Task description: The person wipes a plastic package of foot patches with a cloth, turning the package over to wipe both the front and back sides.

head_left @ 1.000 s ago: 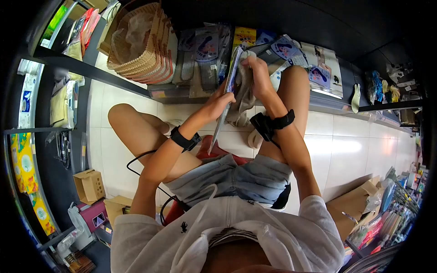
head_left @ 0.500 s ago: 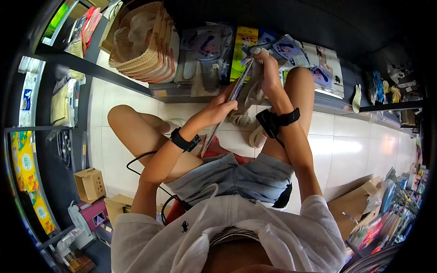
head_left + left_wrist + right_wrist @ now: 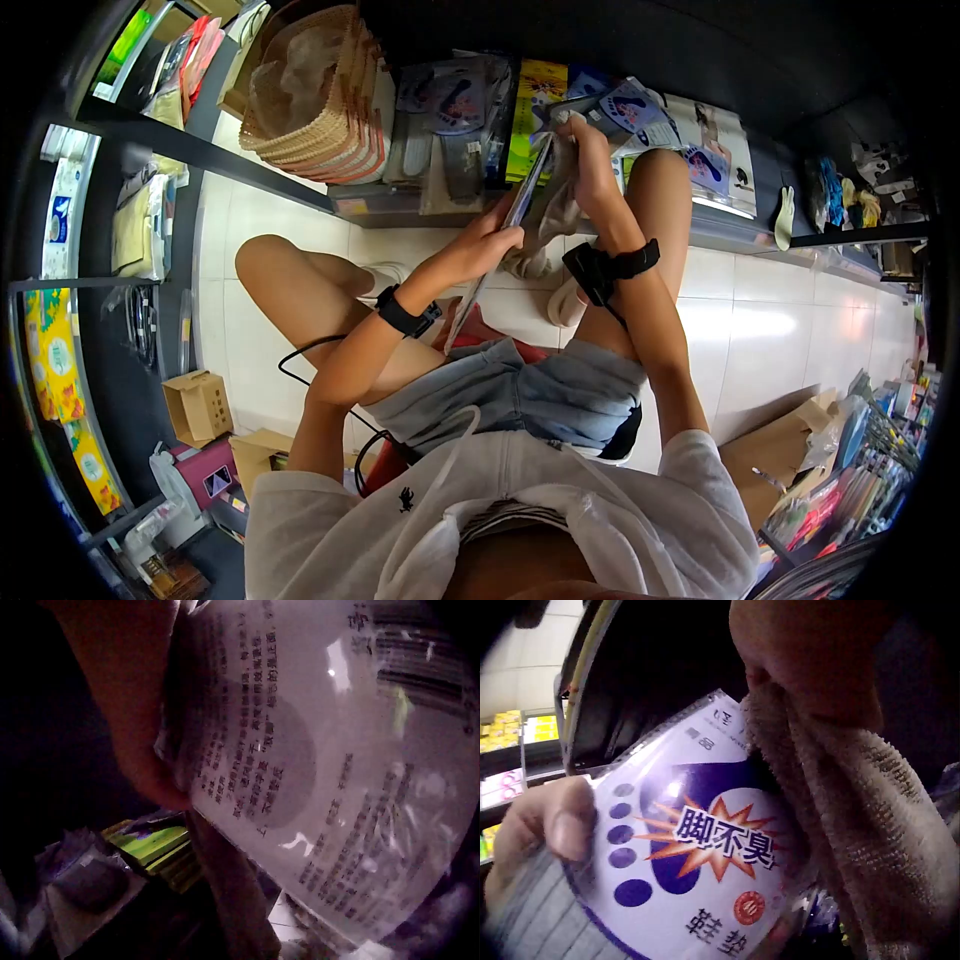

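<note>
My left hand (image 3: 480, 248) grips a clear plastic packet of shoe insoles (image 3: 705, 847), held up on edge and tilted. Its front carries a purple footprint and Chinese lettering, while printed text and a barcode cover the back in the left wrist view. In the right wrist view the left thumb (image 3: 568, 825) presses on the packet's edge. A greyish-brown towelling cloth (image 3: 870, 817) hangs from my right hand (image 3: 592, 165), which holds it bunched right beside the packet's upper end. The right fingertips are partly hidden by the cloth.
More insole packets (image 3: 455, 100) lie on the low dark shelf ahead, with a yellow-green packet (image 3: 538, 85) among them. Stacked woven baskets (image 3: 310, 110) stand at the left. A cardboard box (image 3: 195, 408) sits lower left, and another carton (image 3: 780, 450) is at the right.
Both hands, with the packet and cloth, have shifted slightly right, and the packet leans more. More of the yellow-green packet on the shelf shows. The last half second brings little movement.
</note>
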